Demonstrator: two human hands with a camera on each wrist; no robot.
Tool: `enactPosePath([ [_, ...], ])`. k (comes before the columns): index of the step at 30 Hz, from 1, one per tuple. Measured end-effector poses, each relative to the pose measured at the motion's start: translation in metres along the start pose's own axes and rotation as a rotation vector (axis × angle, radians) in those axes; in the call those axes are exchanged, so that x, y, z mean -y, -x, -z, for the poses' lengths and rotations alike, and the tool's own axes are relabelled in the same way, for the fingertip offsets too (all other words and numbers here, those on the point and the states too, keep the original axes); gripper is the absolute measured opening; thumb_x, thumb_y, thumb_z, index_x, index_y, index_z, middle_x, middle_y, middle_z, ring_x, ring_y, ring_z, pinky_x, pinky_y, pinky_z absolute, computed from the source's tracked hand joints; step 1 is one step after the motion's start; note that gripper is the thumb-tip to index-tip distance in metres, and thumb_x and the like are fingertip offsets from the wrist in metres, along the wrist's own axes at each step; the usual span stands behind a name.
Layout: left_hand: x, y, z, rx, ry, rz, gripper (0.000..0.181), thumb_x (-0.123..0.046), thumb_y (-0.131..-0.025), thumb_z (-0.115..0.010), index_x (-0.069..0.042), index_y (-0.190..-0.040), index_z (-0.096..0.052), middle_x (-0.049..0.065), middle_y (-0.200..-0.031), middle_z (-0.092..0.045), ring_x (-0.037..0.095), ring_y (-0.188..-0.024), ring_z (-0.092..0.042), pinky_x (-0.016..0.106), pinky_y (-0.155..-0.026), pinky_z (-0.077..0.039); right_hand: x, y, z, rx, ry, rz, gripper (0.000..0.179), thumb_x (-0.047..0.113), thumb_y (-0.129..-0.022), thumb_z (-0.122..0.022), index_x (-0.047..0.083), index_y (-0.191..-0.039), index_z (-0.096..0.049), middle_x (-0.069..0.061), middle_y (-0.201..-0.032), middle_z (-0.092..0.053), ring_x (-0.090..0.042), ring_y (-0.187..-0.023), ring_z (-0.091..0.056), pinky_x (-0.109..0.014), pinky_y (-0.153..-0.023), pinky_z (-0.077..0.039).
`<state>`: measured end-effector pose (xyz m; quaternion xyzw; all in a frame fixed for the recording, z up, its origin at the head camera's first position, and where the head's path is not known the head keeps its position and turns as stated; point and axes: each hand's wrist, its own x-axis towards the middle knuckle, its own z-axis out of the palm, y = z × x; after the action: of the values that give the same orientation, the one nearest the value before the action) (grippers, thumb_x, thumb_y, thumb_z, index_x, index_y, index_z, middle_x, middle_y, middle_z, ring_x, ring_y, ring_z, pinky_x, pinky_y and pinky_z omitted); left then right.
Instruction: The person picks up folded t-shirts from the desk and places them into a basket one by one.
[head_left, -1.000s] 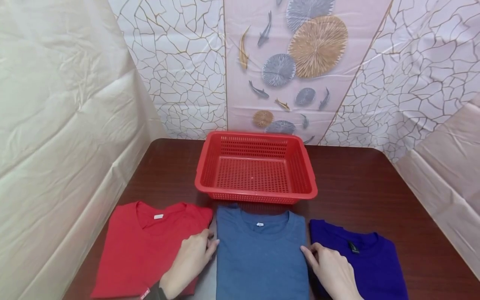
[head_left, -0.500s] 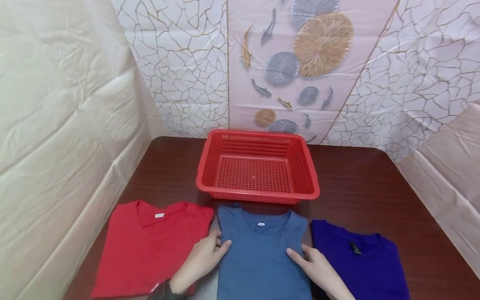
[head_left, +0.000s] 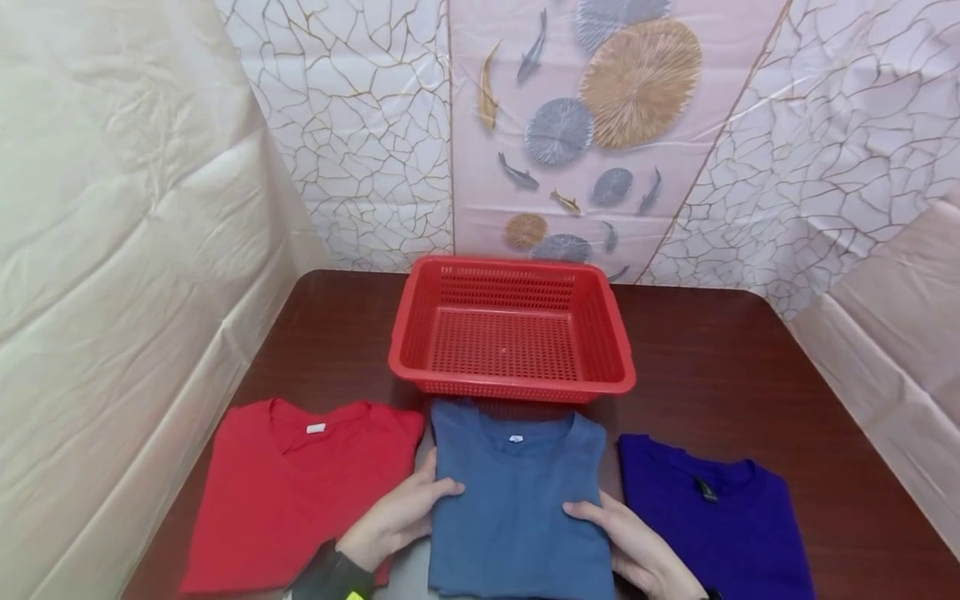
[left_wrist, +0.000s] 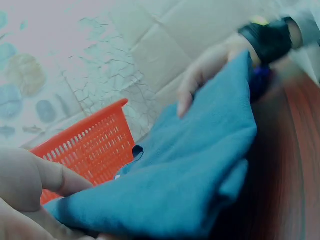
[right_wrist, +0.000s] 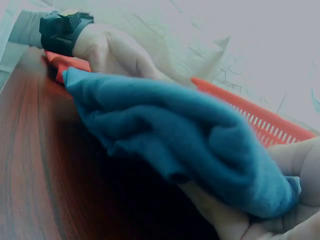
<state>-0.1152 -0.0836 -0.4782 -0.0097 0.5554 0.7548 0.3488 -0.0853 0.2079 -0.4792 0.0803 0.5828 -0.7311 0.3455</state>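
Observation:
A folded blue T-shirt is held between both hands, its near edge lifted off the table in the wrist views. My left hand grips its left side, thumb on top and fingers underneath. On the opposite side my right hand grips it the same way. The layered folds of the blue T-shirt show in the right wrist view. To the left lies a folded red T-shirt; to the right, a folded dark purple-blue T-shirt. The fingers under the cloth are mostly hidden in the head view.
Behind the shirts stands a red plastic basket with perforated walls and nothing inside. The dark brown wooden table extends to both sides of it. Patterned sheeting hangs behind the table, and plain cream sheeting hangs at the left.
Both hands have moved inward from the blue T-shirt's side edges, slid fingers beneath it and taken hold. The shirt has come up off the table. The basket and other shirts stay put.

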Motion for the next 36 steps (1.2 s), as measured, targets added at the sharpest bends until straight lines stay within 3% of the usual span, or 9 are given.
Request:
enactPosePath([
  [3,0.0,0.001,0.003,0.057,0.115,-0.012,0.096,-0.007,-0.087,-0.05,-0.021,-0.144,0.027,0.024,-0.153,-0.001,0.034,-0.129,-0.032,0.051,-0.104,-0.034,-0.001,0.003,0.001,-0.007,-0.027,-0.001,0.084,0.026,-0.091,-0.054,0.006,-0.147,0.006,-0.021,-0.137,-0.04,-0.029,-0.114,-0.049,-0.047,-0.095,-0.043],
  [7,0.001,0.01,0.007,0.134,0.218,-0.044,0.093,-0.004,-0.089,-0.049,-0.03,-0.145,0.02,0.015,-0.156,-0.002,0.029,-0.129,-0.034,0.044,-0.101,-0.04,0.0,0.012,-0.003,-0.004,-0.051,-0.012,0.088,0.024,-0.091,-0.055,0.01,-0.147,0.011,-0.027,-0.145,-0.025,-0.031,-0.118,-0.045,-0.047,-0.098,-0.04],
  [11,-0.002,0.021,0.006,0.192,0.244,-0.059,0.09,-0.004,-0.09,-0.048,-0.038,-0.146,0.013,0.011,-0.155,-0.003,0.027,-0.128,-0.036,0.041,-0.097,-0.044,0.006,0.026,-0.009,-0.003,-0.029,-0.01,0.092,0.024,-0.092,-0.054,0.013,-0.146,0.02,-0.031,-0.149,-0.005,-0.034,-0.123,-0.039,-0.051,-0.101,-0.036],
  [16,-0.015,0.036,-0.005,0.258,0.225,-0.107,0.083,-0.006,-0.093,-0.046,-0.043,-0.145,0.007,0.008,-0.153,-0.003,0.027,-0.13,-0.031,0.042,-0.096,-0.044,0.022,0.049,-0.018,0.018,0.006,0.009,0.09,0.026,-0.094,-0.05,0.014,-0.144,0.024,-0.032,-0.149,-0.004,-0.035,-0.122,-0.041,-0.053,-0.101,-0.035],
  [21,-0.044,0.051,-0.017,0.283,0.16,-0.149,0.075,-0.01,-0.093,-0.046,-0.037,-0.147,0.0,0.011,-0.152,-0.011,0.03,-0.129,-0.032,0.045,-0.095,-0.045,0.049,0.071,-0.027,0.001,0.007,0.012,0.088,0.026,-0.094,-0.05,0.016,-0.146,0.021,-0.031,-0.149,-0.008,-0.033,-0.119,-0.045,-0.053,-0.1,-0.037],
  [26,-0.083,0.055,-0.024,0.259,0.086,-0.172,0.074,-0.011,-0.091,-0.05,-0.037,-0.147,-0.008,0.012,-0.15,-0.018,0.031,-0.128,-0.035,0.045,-0.094,-0.046,0.085,0.081,-0.036,-0.03,0.001,0.037,0.087,0.027,-0.093,-0.051,0.021,-0.147,0.018,-0.028,-0.15,-0.01,-0.033,-0.12,-0.045,-0.053,-0.099,-0.039],
  [31,-0.117,0.045,-0.021,0.225,0.024,-0.173,0.073,-0.013,-0.09,-0.054,-0.039,-0.144,-0.014,0.007,-0.148,-0.022,0.029,-0.129,-0.032,0.044,-0.095,-0.046,0.114,0.078,-0.04,-0.033,-0.015,0.093,0.083,0.023,-0.093,-0.052,0.023,-0.148,0.01,-0.022,-0.151,-0.015,-0.031,-0.121,-0.044,-0.05,-0.099,-0.041],
  [36,-0.143,0.022,-0.011,0.225,0.003,-0.176,0.069,-0.013,-0.091,-0.053,-0.035,-0.145,-0.016,0.008,-0.146,-0.026,0.029,-0.128,-0.035,0.042,-0.093,-0.048,0.139,0.06,-0.035,-0.04,-0.014,0.156,0.079,0.019,-0.092,-0.054,0.023,-0.149,0.0,-0.016,-0.148,-0.023,-0.027,-0.122,-0.044,-0.044,-0.095,-0.045],
])
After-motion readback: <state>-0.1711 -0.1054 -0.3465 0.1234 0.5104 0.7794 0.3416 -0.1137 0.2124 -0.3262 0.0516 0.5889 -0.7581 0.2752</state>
